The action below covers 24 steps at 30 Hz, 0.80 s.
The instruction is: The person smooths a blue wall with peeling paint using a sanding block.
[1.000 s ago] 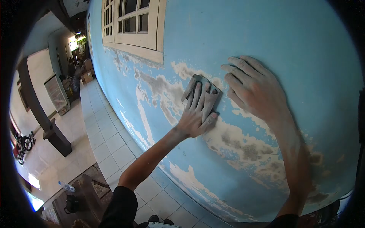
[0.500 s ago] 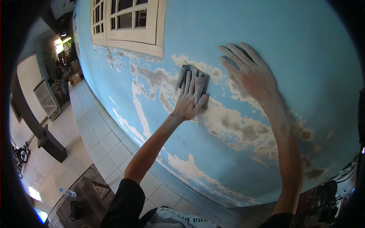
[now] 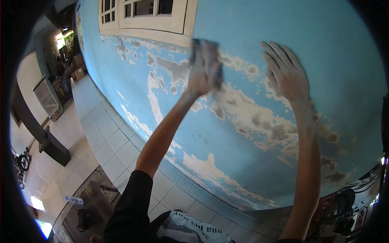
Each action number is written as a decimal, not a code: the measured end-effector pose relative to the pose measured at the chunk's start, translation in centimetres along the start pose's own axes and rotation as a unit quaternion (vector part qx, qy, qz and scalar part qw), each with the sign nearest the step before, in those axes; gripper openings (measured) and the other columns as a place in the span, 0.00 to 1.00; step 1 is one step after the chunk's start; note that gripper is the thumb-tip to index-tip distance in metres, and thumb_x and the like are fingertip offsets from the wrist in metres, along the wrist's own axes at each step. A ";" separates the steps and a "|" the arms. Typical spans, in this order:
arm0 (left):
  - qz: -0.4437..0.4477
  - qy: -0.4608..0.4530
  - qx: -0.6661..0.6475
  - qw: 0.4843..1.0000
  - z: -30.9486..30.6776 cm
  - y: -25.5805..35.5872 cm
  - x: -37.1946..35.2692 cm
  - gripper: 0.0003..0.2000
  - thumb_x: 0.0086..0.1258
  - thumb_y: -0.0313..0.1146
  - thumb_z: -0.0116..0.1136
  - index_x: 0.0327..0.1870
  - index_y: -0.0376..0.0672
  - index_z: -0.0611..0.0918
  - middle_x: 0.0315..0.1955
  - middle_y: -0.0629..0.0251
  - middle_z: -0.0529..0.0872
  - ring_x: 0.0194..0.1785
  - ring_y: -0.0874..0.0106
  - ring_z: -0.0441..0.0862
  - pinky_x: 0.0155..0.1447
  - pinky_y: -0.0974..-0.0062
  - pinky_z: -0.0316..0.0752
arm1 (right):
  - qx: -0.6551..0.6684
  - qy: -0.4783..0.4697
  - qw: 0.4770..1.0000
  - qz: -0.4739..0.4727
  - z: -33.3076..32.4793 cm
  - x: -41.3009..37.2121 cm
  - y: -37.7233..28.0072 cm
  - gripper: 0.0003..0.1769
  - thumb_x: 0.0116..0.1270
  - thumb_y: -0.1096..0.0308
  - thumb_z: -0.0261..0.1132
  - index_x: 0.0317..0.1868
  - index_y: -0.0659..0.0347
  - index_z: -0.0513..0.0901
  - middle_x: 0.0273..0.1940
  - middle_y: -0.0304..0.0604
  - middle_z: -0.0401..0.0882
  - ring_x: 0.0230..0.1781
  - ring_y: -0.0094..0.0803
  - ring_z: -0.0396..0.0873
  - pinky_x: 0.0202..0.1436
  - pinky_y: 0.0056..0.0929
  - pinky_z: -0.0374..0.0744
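My left hand (image 3: 202, 75) is pressing a dark grey piece of sandpaper (image 3: 197, 47) against the blue wall (image 3: 243, 24), just beside the lower corner of a window frame. Hand and sheet are smeared by motion. The sandpaper shows past the fingertips and along the side of the hand. Higher up on the right, my right hand (image 3: 285, 75) lies flat on the wall with fingers stretched out, holding nothing. Pale dust coats both hands. Around and below them run peeled patches (image 3: 259, 117) of cream and grey where the blue paint is gone.
A cream window frame (image 3: 154, 34) stands at the upper left. White floor tiles (image 3: 121, 150) run along the wall's foot. At lower left a plastic bottle (image 3: 74, 200) lies on a dark table (image 3: 91, 194); a dark pillar (image 3: 54, 148) rises behind. Dark clutter (image 3: 344, 202) sits at lower right.
My left hand has slid the sandpaper up and left along the wall, closer to the window corner. My right hand stays at about the same spot on the wall; the view has shifted.
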State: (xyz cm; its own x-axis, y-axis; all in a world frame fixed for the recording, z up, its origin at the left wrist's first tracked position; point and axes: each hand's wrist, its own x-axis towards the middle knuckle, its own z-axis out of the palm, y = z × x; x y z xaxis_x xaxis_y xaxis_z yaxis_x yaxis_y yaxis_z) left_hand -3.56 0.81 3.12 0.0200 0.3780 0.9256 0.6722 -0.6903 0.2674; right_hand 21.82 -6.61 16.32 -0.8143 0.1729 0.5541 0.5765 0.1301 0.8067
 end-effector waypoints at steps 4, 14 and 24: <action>-0.151 -0.088 -0.034 0.984 -1.2 -0.5 1.1 0.37 0.77 0.60 0.24 0.77 0.40 0.49 0.76 0.43 0.46 0.78 0.45 0.44 0.78 0.53 0.43 | 0.004 -0.005 1.000 0.015 0.0 -0.1 -0.1 0.22 0.66 0.59 0.61 0.60 0.52 0.75 0.70 0.31 0.65 0.70 0.28 0.62 0.78 0.33 0.60; -0.060 0.055 0.015 0.997 1.7 -1.2 0.5 0.32 0.78 0.56 0.30 0.77 0.45 0.54 0.76 0.47 0.48 0.79 0.48 0.39 0.79 0.53 0.42 | -0.001 -0.001 1.000 0.015 0.1 0.0 0.2 0.24 0.65 0.64 0.60 0.63 0.50 0.74 0.69 0.30 0.67 0.70 0.29 0.64 0.76 0.34 0.64; -0.037 -0.021 0.072 0.996 0.4 -4.8 1.8 0.35 0.78 0.55 0.26 0.75 0.36 0.55 0.75 0.38 0.45 0.78 0.42 0.37 0.78 0.49 0.39 | 0.015 0.005 1.000 0.022 0.0 0.0 0.2 0.24 0.64 0.67 0.60 0.62 0.50 0.75 0.68 0.31 0.69 0.69 0.30 0.66 0.75 0.35 0.66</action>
State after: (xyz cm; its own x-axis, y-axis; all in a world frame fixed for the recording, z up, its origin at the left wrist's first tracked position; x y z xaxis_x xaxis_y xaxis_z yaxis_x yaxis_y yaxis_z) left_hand -6.47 5.04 3.39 -0.0056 0.4521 0.8919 0.7727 -0.5643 0.2909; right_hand 21.94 -6.60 16.51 -0.7887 0.1698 0.5909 0.6134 0.1525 0.7749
